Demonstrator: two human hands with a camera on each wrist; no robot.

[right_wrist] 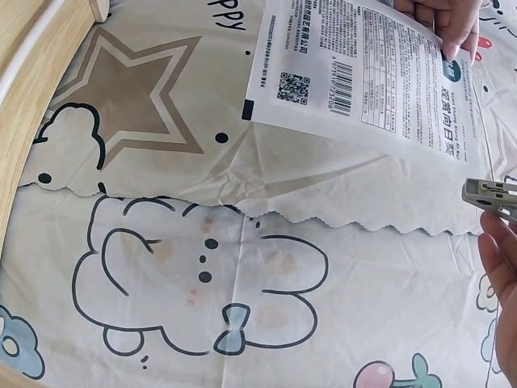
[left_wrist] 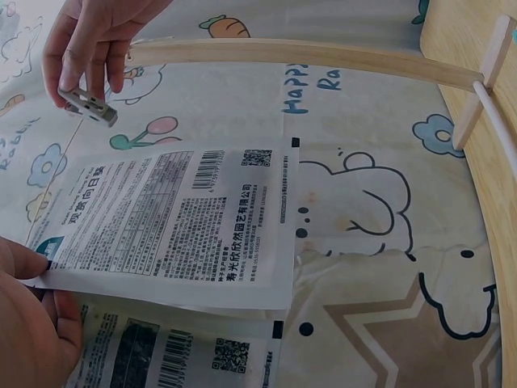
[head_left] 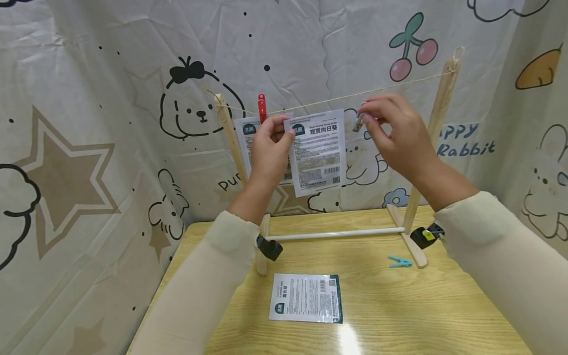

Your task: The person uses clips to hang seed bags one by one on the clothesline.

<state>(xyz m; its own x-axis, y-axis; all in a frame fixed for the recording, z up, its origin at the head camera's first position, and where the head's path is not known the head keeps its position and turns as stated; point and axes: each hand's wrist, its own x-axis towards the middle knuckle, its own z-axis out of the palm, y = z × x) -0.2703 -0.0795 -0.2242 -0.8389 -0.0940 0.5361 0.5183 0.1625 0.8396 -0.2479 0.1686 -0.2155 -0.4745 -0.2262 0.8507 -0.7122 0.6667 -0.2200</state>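
My left hand (head_left: 271, 148) pinches the top left corner of a white printed packet (head_left: 317, 153) at the string (head_left: 372, 90). Behind it and to the left, a second packet (head_left: 245, 129) hangs from the string under a red clothespin (head_left: 262, 107). To the right of the held packet, my right hand (head_left: 399, 133) pinches a grey clothespin (head_left: 358, 122) between thumb and fingers, apart from the packet. The right wrist view shows the grey clothespin (right_wrist: 489, 194) near the packet's upper corner (right_wrist: 363, 81).
Wooden posts (head_left: 439, 106) hold the string, joined low down by a white rod (head_left: 337, 234). On the table (head_left: 377, 305) lie another packet (head_left: 306, 298) near the front and a blue clothespin (head_left: 400, 262) by the right foot (head_left: 412, 246).
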